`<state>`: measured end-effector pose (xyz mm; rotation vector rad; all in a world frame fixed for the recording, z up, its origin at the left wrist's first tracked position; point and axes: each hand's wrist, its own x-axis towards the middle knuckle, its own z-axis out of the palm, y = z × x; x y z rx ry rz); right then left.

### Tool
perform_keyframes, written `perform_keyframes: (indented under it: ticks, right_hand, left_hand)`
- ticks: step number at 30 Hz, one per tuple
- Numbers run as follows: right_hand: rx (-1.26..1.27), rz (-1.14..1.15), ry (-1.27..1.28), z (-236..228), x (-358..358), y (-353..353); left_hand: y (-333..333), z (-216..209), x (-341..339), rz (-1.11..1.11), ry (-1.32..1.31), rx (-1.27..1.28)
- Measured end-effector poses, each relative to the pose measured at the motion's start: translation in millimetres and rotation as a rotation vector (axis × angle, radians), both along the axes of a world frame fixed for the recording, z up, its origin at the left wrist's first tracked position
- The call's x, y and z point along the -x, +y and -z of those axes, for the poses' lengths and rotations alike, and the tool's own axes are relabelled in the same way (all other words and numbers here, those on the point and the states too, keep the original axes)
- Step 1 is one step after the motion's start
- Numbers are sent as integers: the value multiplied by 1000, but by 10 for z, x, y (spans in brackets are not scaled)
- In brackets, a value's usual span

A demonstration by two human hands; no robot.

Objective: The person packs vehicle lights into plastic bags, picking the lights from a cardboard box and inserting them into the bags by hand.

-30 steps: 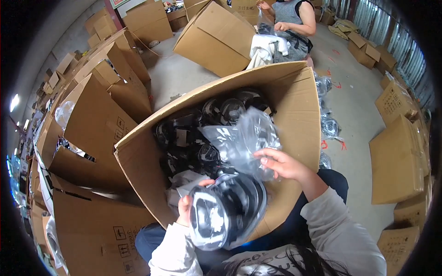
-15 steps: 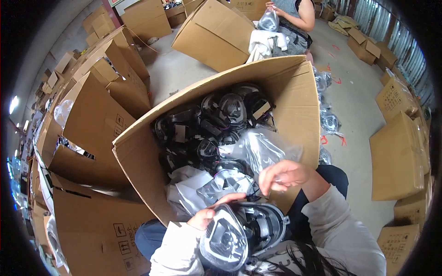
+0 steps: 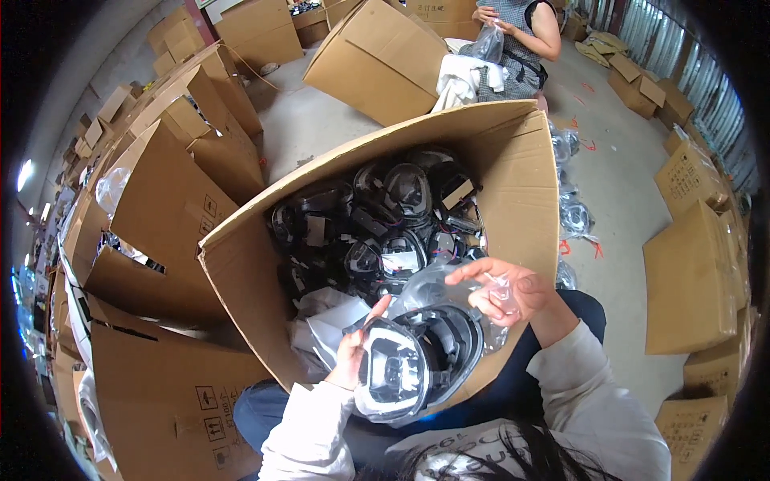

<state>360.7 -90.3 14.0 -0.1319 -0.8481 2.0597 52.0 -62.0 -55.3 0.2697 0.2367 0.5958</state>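
A corrugated wall (image 3: 706, 88) and concrete floor (image 3: 618, 305) lie right of the open carton (image 3: 520, 192). Dark lamps (image 3: 407, 192) heap inside it. At its near edge, the left hand (image 3: 350, 354) grips a lens-fronted lamp unit (image 3: 395, 369); the clear bag (image 3: 433, 285) has dropped from the carton's middle toward that edge, exposing more lamps, the half-curled right hand (image 3: 513, 290) holding its film.

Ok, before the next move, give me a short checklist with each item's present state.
1. Unit supported: ok, the left hand holds the clear-fronted black unit by its side.
2. Right hand gripping the clear bag: cannot tell; clear plastic shows at its fingers.
3. Unit wholly free of the bag: cannot tell, they overlap in view.
4. Large carton open: ok, more black units show inside.
5. Co-worker clear of both hands: ok, beyond the carton.
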Motion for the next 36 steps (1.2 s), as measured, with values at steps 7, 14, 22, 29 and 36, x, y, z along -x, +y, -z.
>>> perform_keyframes:
  ticks: [7,14,22,29,36]
  right_hand:
    - [-14,44,119,-114,191,-16]
    - [-153,-521,-119,247,1057,-515]
    - [-551,51,-1,153,-151,73]
    - [2,-398,144,-297,369,-519]
    - [21,-480,57,-222,236,-375]
  left_hand:
    - [35,127,-55,-117,464,-44]
    - [-49,360,-186,-255,664,-100]
    - [148,-357,158,22,111,-51]
    - [-444,-600,174,308,208,-143]
    - [-10,-173,-160,175,134,-126]
